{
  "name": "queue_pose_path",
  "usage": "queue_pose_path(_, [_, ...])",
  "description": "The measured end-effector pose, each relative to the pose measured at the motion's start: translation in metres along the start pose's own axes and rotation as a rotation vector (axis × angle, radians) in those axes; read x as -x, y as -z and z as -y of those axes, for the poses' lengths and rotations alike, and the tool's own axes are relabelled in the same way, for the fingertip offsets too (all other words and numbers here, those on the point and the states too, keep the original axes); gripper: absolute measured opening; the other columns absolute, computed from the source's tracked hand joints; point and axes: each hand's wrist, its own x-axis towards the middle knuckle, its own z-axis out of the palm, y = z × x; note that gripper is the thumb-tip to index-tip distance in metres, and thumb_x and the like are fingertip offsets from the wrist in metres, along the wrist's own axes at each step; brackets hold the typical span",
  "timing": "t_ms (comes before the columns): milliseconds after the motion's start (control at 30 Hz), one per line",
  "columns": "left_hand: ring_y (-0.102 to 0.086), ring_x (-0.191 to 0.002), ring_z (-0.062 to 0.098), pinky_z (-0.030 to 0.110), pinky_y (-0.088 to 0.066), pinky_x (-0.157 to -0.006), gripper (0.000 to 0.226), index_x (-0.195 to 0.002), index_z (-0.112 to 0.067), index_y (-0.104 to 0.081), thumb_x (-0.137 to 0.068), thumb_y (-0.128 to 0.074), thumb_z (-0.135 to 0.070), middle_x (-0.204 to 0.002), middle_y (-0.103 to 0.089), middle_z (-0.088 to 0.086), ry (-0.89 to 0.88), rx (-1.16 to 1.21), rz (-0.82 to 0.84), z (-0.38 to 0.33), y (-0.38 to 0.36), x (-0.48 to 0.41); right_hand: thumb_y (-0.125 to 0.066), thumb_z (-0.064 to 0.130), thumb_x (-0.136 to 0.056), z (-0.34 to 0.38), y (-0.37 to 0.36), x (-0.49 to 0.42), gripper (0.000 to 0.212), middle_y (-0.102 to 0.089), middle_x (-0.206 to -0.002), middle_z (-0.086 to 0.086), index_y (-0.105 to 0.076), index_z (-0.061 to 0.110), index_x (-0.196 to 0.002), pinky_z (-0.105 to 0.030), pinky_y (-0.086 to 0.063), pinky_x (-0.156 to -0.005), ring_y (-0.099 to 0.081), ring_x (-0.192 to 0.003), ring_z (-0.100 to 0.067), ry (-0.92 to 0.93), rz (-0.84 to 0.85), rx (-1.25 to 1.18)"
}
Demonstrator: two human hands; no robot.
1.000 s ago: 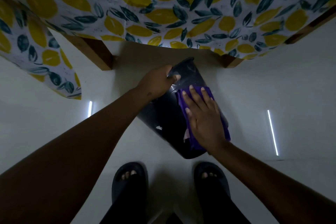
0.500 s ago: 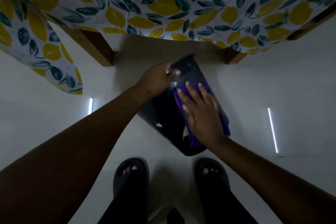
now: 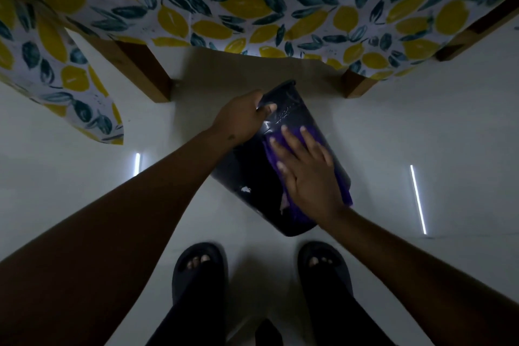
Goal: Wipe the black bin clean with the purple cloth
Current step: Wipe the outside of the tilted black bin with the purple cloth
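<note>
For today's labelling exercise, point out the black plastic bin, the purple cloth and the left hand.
black plastic bin [image 3: 250, 171]: head view, on its dark side wall.
purple cloth [image 3: 314, 134]: head view, top edge beyond the fingertips.
left hand [image 3: 241, 118]: head view, its back.

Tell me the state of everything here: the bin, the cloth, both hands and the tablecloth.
Black bin: tipped over, rim pointing away from the person.
Purple cloth: spread on the bin's side, pressed flat.
Left hand: grips the bin's rim.
Right hand: flat, fingers straight, pressing the cloth.
Tablecloth: draped, a corner hanging down.
</note>
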Motion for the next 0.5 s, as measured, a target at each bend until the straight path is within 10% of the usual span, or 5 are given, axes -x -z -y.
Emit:
queue_pose_path(167, [-0.06, -0.101, 0.03, 0.031, -0.04, -0.079, 0.034, -0.108, -0.01, -0.058, -0.096, -0.047, -0.04, -0.106, -0.065, 0.014, -0.019, -0.001, -0.039, 0.003, 0.001, 0.01, -0.028, 0.037, -0.104, -0.03, 0.004, -0.068, 0.047, -0.04, -0.154, -0.002, -0.037, 0.025, -0.149, -0.041, -0.03, -0.115, -0.036, -0.141, -0.022, -0.467, -0.051, -0.427])
queue_pose_path(367, [-0.059, -0.091, 0.03, 0.032, -0.038, -0.071, 0.028, -0.096, -0.013, -0.052, -0.097, -0.045, -0.04, -0.09, -0.06, 0.006, 0.018, -0.004, -0.019, 0.007, 0.002, 0.014, -0.025, 0.039, -0.102, -0.002, -0.003, -0.013, 0.048, -0.027, -0.16, 0.004, -0.031, 0.033, -0.149, -0.047, -0.025, -0.117, -0.021, -0.148, -0.024, -0.126, -0.037, -0.096])
queue_pose_path(500, [-0.06, -0.095, 0.029, 0.034, -0.041, -0.076, 0.033, -0.105, -0.01, -0.056, -0.098, -0.043, -0.039, -0.102, -0.065, 0.013, -0.019, -0.002, -0.007, 0.004, 0.002, 0.012, -0.024, 0.043, -0.1, -0.008, 0.001, -0.035, 0.05, -0.031, -0.158, 0.004, -0.034, 0.033, -0.148, -0.048, -0.032, -0.112, -0.028, -0.144, -0.023, -0.275, -0.072, -0.165])
